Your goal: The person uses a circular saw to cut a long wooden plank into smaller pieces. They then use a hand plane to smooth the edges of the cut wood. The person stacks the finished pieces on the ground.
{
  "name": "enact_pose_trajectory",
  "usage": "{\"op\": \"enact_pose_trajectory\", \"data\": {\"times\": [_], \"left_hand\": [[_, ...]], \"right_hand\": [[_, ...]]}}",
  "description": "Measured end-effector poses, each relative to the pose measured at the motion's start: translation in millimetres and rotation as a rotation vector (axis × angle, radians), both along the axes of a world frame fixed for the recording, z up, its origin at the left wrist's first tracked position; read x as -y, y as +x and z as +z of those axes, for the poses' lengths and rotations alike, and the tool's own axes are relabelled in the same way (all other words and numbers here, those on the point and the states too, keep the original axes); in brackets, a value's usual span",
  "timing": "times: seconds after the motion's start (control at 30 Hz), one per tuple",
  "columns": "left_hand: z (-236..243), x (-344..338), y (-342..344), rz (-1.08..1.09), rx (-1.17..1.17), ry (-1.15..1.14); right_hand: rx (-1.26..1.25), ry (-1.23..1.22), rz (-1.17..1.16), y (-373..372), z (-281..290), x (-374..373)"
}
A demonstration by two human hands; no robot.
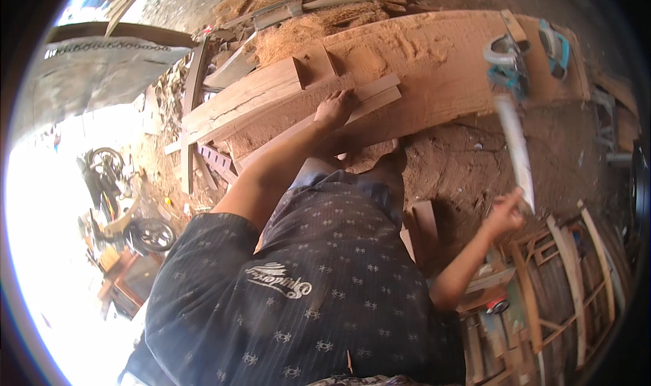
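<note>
My left hand (336, 108) reaches across to the workbench, fingers curled over a long narrow wooden board (374, 96). That board lies slantwise along the near edge of a broad, sawdust-covered plank (434, 108). Off to the right, my right hand (507, 213) is closed at the lower end of a long pale strip (517, 145), slightly blurred. The strip's upper end comes close to the plank's near edge, below a teal circular saw (507, 64). Beside the saw rests another teal power tool (555, 50).
A wide cracked board (244, 94) lies left of my left hand. Sawdust heaps (298, 37) and offcuts sit behind the plank. Wooden frames (563, 284) are stacked at lower right, near a small red-and-black round thing (497, 307). A motorcycle (119, 203) stands far left.
</note>
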State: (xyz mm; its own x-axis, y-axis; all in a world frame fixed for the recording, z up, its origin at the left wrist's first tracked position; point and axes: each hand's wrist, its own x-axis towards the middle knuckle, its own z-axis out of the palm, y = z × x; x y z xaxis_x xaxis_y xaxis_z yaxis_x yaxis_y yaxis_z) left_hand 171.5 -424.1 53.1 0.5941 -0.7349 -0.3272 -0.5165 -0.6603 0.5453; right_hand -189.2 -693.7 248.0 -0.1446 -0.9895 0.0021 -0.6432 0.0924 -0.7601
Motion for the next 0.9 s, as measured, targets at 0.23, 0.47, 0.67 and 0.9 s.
{"op": "enact_pose_trajectory", "data": {"times": [0.23, 0.47, 0.67, 0.9], "left_hand": [[-4, -3, 9, 0.060, -0.065, 0.028], [-21, -13, 9, 0.024, -0.007, -0.018], [-20, -9, 19, -0.016, -0.028, 0.054], [-17, -8, 27, -0.043, -0.063, -0.002]], "right_hand": [[1.045, 0.679, -0.133, 72, -84, -143], [0.960, 0.750, -0.220, 106, -175, -210], [0.816, 0.598, -0.158, 106, -187, -217], [0.814, 0.544, -0.148, 118, -185, -232]]}}
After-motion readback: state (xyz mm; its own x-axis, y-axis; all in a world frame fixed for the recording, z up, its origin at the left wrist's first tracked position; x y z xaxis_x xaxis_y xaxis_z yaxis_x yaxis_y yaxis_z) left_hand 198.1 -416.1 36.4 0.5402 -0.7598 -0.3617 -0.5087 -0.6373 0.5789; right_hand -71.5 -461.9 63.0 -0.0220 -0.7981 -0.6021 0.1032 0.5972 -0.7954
